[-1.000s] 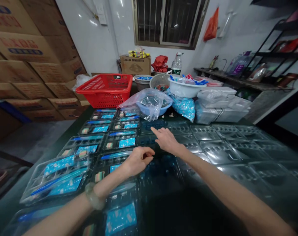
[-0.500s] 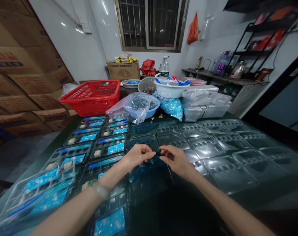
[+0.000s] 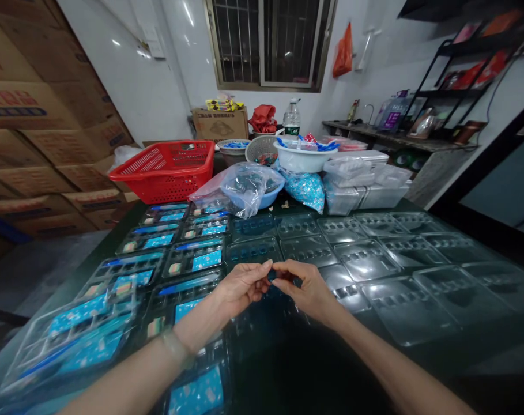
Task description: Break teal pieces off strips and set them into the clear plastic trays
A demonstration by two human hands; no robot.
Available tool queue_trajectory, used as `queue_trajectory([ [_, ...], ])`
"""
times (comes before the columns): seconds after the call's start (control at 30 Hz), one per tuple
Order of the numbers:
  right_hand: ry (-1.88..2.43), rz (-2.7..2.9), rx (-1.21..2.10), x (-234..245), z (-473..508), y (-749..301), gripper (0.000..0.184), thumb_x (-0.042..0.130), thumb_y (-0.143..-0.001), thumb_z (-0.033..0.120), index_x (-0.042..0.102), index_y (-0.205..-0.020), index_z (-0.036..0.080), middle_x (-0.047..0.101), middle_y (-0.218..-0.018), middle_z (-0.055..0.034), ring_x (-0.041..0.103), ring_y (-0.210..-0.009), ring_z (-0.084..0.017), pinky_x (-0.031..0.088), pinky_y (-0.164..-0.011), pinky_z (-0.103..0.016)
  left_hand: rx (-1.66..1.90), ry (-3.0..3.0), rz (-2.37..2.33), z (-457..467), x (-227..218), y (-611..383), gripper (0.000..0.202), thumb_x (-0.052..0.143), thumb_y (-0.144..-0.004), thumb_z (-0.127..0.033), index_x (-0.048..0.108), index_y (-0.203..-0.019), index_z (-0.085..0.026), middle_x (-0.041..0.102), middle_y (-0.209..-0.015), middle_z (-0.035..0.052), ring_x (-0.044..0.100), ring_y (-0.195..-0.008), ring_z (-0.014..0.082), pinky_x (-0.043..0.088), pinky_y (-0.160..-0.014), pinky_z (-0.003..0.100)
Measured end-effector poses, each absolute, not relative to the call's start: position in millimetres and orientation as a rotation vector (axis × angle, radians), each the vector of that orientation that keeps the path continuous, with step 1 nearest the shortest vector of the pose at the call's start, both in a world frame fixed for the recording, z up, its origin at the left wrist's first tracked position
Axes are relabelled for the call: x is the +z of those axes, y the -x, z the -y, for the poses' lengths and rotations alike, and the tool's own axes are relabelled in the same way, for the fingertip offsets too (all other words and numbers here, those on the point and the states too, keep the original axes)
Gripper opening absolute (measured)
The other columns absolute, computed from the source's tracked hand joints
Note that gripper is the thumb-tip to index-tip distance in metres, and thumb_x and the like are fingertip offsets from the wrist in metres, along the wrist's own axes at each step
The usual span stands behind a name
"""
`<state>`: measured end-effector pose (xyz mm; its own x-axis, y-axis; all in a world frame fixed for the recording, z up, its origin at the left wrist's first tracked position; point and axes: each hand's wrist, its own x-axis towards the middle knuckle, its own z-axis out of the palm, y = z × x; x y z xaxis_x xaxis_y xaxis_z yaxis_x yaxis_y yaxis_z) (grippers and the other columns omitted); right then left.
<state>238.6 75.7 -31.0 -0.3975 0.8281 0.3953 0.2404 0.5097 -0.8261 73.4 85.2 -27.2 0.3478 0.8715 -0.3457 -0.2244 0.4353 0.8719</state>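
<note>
Packed blister trays (image 3: 195, 259) lie left; empty ones (image 3: 365, 259) right; a plastic basket (image 3: 162, 183) behind.

I stood in a packing workroom: stacked cardboard cartons (image 3: 32, 132) beyond my left hand (image 3: 240, 287), a red plastic basket (image 3: 166, 172) ahead of it, a barred window (image 3: 266, 46) farther on, a black wire rack (image 3: 464, 75) beyond my right hand (image 3: 309, 288), and clear plastic trays (image 3: 365, 259) in rows around both hands.

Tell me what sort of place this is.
Probably a small packing workshop: stacked cardboard cartons line the wall, and clear plastic trays cover the table in rows, many of them holding blue cards.
</note>
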Motion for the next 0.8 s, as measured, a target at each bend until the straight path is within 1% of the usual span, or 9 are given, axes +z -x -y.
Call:
queue_trajectory([
  [0.07,0.868,1.894,0.953,-30,-75,-239,0.019,0.053,-0.077,0.017,0.06,-0.095,0.02,0.059,-0.077,0.0011,0.053,-0.068,-0.01,0.042,-0.064,-0.021,0.823,-0.804,-0.955,-84,-27,-74,0.028,0.066,-0.066,-0.039,0.061,-0.063,-0.011,0.051,-0.048,-0.0007,0.046,-0.043,0.0063,0.028,-0.039,0.017],
  [0.13,0.893,1.882,0.957,-32,-75,-237,0.018,0.054,-0.076,0.017,0.06,-0.093,0.02,0.06,-0.075,0.0013,0.053,-0.067,-0.01,0.042,-0.062,-0.021,0.829,-0.781,-0.972,-83,-27,-76,0.029,0.067,-0.065,-0.039,0.062,-0.064,-0.011,0.053,-0.05,0.0003,0.045,-0.043,0.0058,0.027,-0.039,0.017],
  [0.3,0.965,1.932,0.773,-39,-73,-233,0.013,0.055,-0.073,0.015,0.06,-0.084,0.019,0.057,-0.068,0.0022,0.05,-0.059,-0.009,0.04,-0.057,-0.02,0.869,-0.711,-1.038,-74,-30,-82,0.03,0.068,-0.063,-0.041,0.061,-0.066,-0.011,0.051,-0.05,-0.0007,0.041,-0.041,0.0048,0.022,-0.037,0.017],
  [0.47,1.01,1.986,0.681,-44,-88,-239,0.011,0.051,-0.075,0.018,0.059,-0.082,0.02,0.058,-0.069,0.0015,0.052,-0.061,-0.01,0.04,-0.057,-0.02,0.901,-0.692,-1.082,-73,-27,-85,0.032,0.066,-0.064,-0.043,0.061,-0.074,-0.013,0.054,-0.065,0.0011,0.049,-0.052,0.0086,0.029,-0.041,0.019],
  [0.6,1.271,2.077,0.433,-52,-133,-241,0.018,0.051,-0.076,0.024,0.061,-0.091,0.02,0.063,-0.077,-0.0008,0.056,-0.069,-0.012,0.042,-0.063,-0.022,0.929,-0.796,-1.162,-83,-29,-76,0.031,0.065,-0.065,-0.039,0.061,-0.083,-0.014,0.055,-0.078,0.0024,0.05,-0.057,0.009,0.032,-0.042,0.019],
  [0.7,1.404,2.137,0.325,-60,-170,-236,0.019,0.052,-0.076,0.026,0.063,-0.091,0.021,0.065,-0.08,-0.0016,0.058,-0.073,-0.014,0.041,-0.065,-0.024,0.939,-0.864,-1.223,-87,-34,-66,0.03,0.067,-0.063,-0.034,0.061,-0.085,-0.014,0.056,-0.075,0.0022,0.049,-0.057,0.0095,0.032,-0.042,0.019],
  [0.8,1.439,2.233,0.309,-66,-191,-229,0.018,0.054,-0.074,0.026,0.065,-0.087,0.023,0.066,-0.078,-0.0008,0.059,-0.073,-0.015,0.041,-0.063,-0.024,0.899,-1.06,-1.312,-86,-36,-55,0.026,0.066,-0.063,-0.032,0.063,-0.083,-0.014,0.056,-0.066,0.0002,0.047,-0.055,0.0101,0.03,-0.042,0.02],
])
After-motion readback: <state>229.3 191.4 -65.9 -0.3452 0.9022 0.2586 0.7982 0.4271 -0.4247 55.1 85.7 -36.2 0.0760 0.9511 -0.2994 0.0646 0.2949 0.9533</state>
